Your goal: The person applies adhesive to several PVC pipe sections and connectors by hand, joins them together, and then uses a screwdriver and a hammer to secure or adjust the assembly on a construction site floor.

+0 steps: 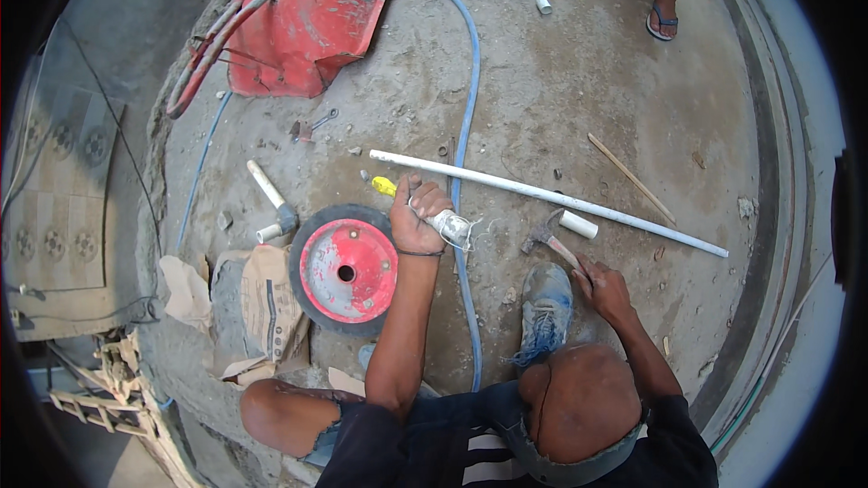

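Note:
My left hand (419, 221) is closed round a short white pipe piece (445, 221) with a greyish end and thin loose strands hanging from it. A yellow handle-like object (384, 185) shows beside my fingers; whether I hold it too is unclear. My right hand (604, 287) grips the handle of a hammer (562, 251), its metal head low over the ground near a short white pipe offcut (579, 224). Just left of my left forearm lies a wheel (348, 269) with a red hub and black tyre. A long white pipe (551, 194) lies across the ground beyond both hands.
A red wheelbarrow (316, 18) lies tipped at the far left. A blue hose (472, 81) runs down the middle. A wooden stick (631, 177), a pipe with a grey fitting (269, 194) and torn cardboard (271, 303) lie about. Another person's feet (665, 18) stand far right.

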Available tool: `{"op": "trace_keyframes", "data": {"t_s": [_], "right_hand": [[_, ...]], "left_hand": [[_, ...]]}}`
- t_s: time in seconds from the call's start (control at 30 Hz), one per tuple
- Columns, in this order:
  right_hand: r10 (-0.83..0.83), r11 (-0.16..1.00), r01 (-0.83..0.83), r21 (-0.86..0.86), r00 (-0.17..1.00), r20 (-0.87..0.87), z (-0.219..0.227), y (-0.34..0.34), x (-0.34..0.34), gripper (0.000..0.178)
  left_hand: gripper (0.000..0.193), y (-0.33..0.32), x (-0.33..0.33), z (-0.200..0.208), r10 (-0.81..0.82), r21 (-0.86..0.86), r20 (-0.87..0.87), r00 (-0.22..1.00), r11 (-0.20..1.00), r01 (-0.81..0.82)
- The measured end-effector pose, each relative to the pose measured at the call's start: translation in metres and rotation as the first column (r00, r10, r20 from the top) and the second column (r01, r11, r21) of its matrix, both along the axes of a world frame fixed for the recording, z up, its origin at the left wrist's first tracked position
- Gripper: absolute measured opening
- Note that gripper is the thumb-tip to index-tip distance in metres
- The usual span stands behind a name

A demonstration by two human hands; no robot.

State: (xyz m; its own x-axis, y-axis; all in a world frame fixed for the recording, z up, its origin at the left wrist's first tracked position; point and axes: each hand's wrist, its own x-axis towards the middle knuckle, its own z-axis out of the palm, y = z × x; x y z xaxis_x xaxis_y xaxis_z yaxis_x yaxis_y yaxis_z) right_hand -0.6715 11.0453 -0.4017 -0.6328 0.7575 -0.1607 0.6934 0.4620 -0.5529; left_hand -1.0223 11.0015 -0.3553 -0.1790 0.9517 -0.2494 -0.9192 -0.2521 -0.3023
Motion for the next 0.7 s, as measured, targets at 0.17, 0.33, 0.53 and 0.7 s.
{"op": "trace_keyframes", "data": {"t_s": [0.17,0.33,0.53,0.7], "right_hand": [[0.021,0.996,-0.036,0.087,0.985,0.17,0.003,0.007,-0.013,0.033],[0.003,0.998,-0.025,-0.058,0.94,-0.341,0.072,0.016,-0.07,0.033],[0.189,0.982,-0.13,0.137,0.707,-0.681,0.131,0.005,-0.151,0.044],[0.031,0.998,-0.054,-0.018,0.77,-0.638,0.11,0.004,-0.154,0.038]], "left_hand": [[0.029,0.001,0.001,0.0,-0.041,0.037,0.02,0.999,0.999,0.04],[0.03,0.002,0.007,0.002,-0.034,0.045,-0.09,0.995,0.998,0.039],[0.03,0.004,0.023,0.01,0.033,-0.148,-0.103,0.994,0.988,-0.048],[0.036,0.007,0.037,0.006,0.02,-0.397,-0.239,0.971,0.91,-0.117]]}}
